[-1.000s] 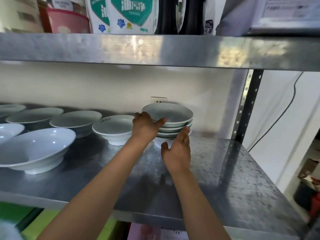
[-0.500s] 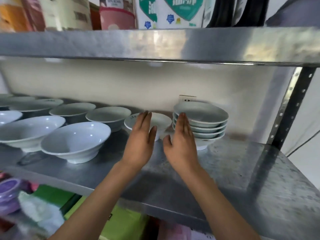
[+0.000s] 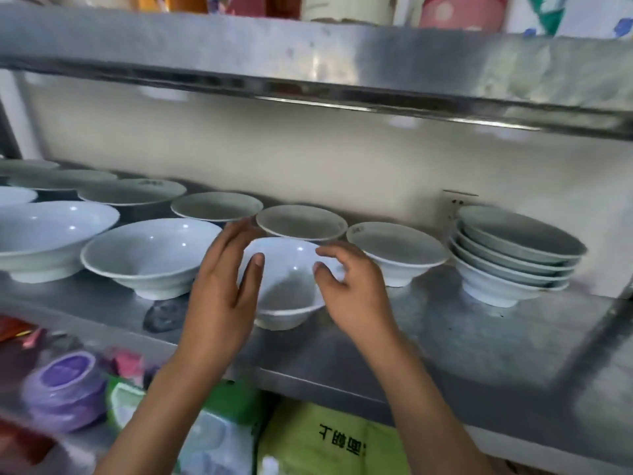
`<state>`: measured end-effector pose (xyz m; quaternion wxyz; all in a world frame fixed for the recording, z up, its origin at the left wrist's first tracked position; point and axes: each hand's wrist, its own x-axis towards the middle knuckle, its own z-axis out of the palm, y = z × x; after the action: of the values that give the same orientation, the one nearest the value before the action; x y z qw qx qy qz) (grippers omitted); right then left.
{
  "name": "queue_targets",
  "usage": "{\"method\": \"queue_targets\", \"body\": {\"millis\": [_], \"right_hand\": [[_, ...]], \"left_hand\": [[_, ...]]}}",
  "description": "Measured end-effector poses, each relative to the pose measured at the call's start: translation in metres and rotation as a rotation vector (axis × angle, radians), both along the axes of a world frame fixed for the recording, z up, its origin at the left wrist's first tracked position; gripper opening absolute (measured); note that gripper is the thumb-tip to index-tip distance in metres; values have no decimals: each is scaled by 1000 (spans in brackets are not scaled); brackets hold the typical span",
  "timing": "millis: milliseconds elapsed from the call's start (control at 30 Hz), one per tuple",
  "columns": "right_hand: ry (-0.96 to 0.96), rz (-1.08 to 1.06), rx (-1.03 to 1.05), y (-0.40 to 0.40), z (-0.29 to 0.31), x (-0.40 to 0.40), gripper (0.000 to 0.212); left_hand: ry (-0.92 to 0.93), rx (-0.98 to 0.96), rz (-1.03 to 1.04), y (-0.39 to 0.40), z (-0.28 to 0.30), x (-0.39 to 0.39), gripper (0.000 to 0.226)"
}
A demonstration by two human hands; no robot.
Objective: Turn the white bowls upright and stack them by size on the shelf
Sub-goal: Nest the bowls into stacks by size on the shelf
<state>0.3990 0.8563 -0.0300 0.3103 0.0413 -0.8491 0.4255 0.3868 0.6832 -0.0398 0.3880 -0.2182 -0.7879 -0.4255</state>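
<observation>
Near the middle of the frame, a small white bowl (image 3: 284,286) sits upright on the steel shelf (image 3: 445,337), close to its front edge. The left hand (image 3: 222,293) lies against the bowl's left side, its fingers (image 3: 236,234) straight and reaching past the rim, its thumb over the rim's edge. The right hand (image 3: 352,286) is at the bowl's right side with its fingers (image 3: 334,252) loosely bent and spread; whether they touch the rim cannot be told through the blur. Neither hand is wrapped around the bowl. At the right of the frame a stack of bowls (image 3: 513,258) stands upright on the shelf, well apart from the hands. Just behind the small bowl, a row of single upright bowls runs toward the upper left: one just right of the hands (image 3: 397,252), one directly behind (image 3: 301,222), and another further left (image 3: 215,207). Two wide bowls (image 3: 147,255) (image 3: 48,234) stand at the left of the frame. Below the shelf, at lower left, sits a purple container (image 3: 65,389), and a green bag (image 3: 329,443) lies at the bottom centre.
</observation>
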Motion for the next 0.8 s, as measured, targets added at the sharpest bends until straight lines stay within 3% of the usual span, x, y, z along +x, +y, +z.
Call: {"method": "queue_targets", "body": {"millis": [233,467,800], "right_hand": [[-2,-227,-223,-23,-31,12,21],[-101,-121,-541,-31,-37,48,23],[-105,-51,-535,-54,-50,58,38]], "left_hand": [[-101,170,-45,-39,-31,-10,26],[-80,188,42,-67,-40,-11,24],[-107,263,85,-60,-54,5,30]]}}
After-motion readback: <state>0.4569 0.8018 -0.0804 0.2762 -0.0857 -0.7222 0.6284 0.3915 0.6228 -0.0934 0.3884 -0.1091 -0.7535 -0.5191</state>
